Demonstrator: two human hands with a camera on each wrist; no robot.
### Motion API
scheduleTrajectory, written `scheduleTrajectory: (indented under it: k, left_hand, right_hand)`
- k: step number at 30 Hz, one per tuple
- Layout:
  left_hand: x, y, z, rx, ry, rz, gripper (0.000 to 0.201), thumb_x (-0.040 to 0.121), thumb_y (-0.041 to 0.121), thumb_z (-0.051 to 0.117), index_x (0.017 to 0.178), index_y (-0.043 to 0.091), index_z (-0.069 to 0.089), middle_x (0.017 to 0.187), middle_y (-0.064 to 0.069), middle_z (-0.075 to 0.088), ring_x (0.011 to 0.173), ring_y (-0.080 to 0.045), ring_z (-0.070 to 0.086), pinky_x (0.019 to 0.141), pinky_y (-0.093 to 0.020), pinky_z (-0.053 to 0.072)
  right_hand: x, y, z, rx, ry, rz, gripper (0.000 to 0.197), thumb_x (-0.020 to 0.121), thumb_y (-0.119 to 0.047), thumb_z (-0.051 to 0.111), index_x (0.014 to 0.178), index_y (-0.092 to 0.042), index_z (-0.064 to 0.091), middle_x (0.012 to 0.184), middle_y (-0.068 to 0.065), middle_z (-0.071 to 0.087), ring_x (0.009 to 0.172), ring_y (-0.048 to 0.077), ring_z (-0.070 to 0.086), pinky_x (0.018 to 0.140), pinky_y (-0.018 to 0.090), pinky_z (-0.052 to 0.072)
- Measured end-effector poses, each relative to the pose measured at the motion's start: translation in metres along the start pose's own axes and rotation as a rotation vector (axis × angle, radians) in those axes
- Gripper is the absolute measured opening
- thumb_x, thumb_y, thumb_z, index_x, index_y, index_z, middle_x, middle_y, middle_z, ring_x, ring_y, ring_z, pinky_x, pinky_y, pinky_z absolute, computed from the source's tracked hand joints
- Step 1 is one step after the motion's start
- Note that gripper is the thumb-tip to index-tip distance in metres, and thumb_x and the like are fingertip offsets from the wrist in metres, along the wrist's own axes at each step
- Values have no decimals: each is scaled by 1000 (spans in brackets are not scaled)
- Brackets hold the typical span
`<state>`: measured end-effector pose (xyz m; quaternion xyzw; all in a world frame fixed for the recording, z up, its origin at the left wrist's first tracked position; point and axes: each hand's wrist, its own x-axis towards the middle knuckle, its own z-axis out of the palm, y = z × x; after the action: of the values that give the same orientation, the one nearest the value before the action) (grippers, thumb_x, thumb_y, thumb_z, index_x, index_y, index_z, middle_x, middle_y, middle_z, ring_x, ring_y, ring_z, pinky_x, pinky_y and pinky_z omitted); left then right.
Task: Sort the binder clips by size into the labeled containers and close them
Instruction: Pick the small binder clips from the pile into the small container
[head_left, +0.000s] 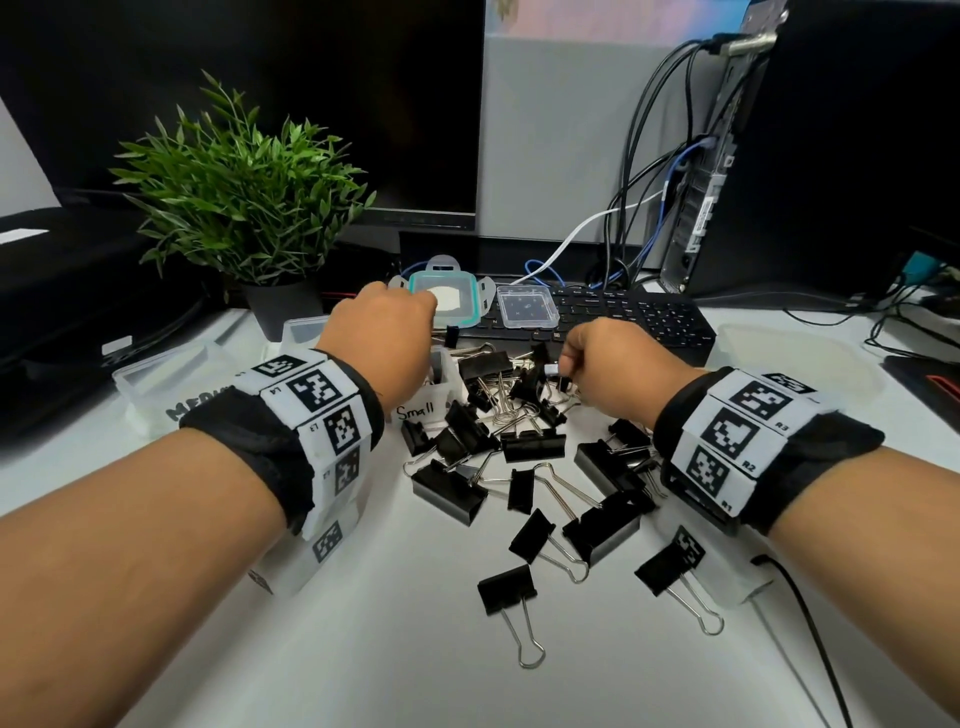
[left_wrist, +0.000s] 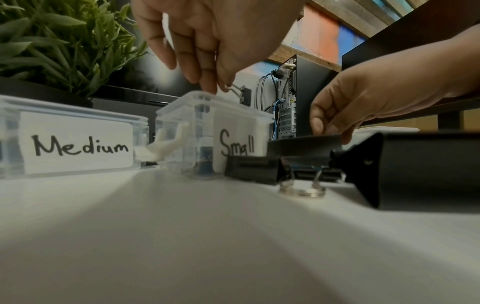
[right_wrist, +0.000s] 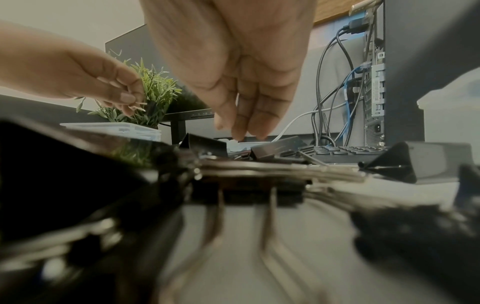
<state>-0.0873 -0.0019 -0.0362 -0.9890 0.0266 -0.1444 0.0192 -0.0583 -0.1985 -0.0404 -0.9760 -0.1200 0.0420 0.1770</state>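
Note:
Several black binder clips (head_left: 519, 457) of mixed sizes lie scattered on the white desk. My left hand (head_left: 410, 332) hovers over the open clear container labeled "Small" (left_wrist: 207, 131). It pinches the wire handle of a small black clip (left_wrist: 244, 94), which hangs just above that container's rim. The clear "Medium" container (left_wrist: 75, 142) stands open to the left of it. My right hand (head_left: 569, 371) is down in the far part of the pile, thumb and fingers pinched on a black clip (left_wrist: 303, 142) that still lies there.
A teal-rimmed lid (head_left: 447, 299) and a small clear lid (head_left: 527, 306) lie behind the pile on a keyboard (head_left: 649, 322). A potted plant (head_left: 244, 197) stands at back left, a computer tower (head_left: 779, 156) with cables at back right. Another translucent container (head_left: 800, 364) sits far right.

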Motion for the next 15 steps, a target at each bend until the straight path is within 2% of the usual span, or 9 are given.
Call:
scheduleTrajectory:
  k: [1, 3, 6, 9, 12, 15]
  left_hand:
    - [0, 0, 1, 35, -11, -12, 15, 91, 9, 44, 104, 14, 51, 102, -7, 57, 102, -26, 46, 73, -34, 35]
    - [0, -2, 1, 95, -58, -48, 23, 92, 11, 43, 113, 14, 53, 109, -7, 56, 108, -26, 44, 73, -34, 34]
    - [-1, -3, 1, 151, -142, -63, 28, 92, 11, 43, 116, 18, 55, 112, -5, 53, 113, -25, 40, 74, -33, 35]
    - [-1, -3, 2, 166, -184, -67, 29, 91, 12, 45, 115, 23, 58, 112, -3, 51, 115, -25, 38, 78, -33, 39]
    - [1, -4, 3, 182, -220, -70, 29, 90, 11, 48, 112, 23, 61, 113, -1, 51, 116, -25, 37, 78, -33, 41]
    - [2, -5, 4, 157, -212, -57, 29, 90, 10, 49, 112, 23, 63, 112, -2, 52, 115, -25, 38, 78, -32, 42]
  right_hand:
    - [0, 1, 1, -72, -13, 0, 26, 93, -3, 43, 110, -2, 63, 111, 11, 64, 93, 23, 56, 83, 29, 45]
    - [0, 5, 4, -146, -18, 18, 27, 94, -10, 43, 109, -3, 63, 109, 14, 63, 89, 25, 55, 83, 32, 46]
    - [3, 7, 6, -195, -41, 63, 26, 92, -9, 45, 110, -4, 63, 108, 15, 63, 86, 23, 53, 82, 31, 47]
    - [4, 5, 4, -217, -66, 124, 28, 89, -6, 48, 114, -8, 59, 114, 11, 62, 102, 27, 58, 91, 34, 48]
    - [3, 5, 3, -229, -69, 141, 33, 89, -8, 48, 121, -12, 55, 124, 12, 54, 112, 32, 53, 96, 37, 46]
    - [0, 6, 2, -218, -73, 161, 43, 91, -9, 47, 133, -19, 46, 133, 14, 41, 121, 36, 43, 101, 41, 41]
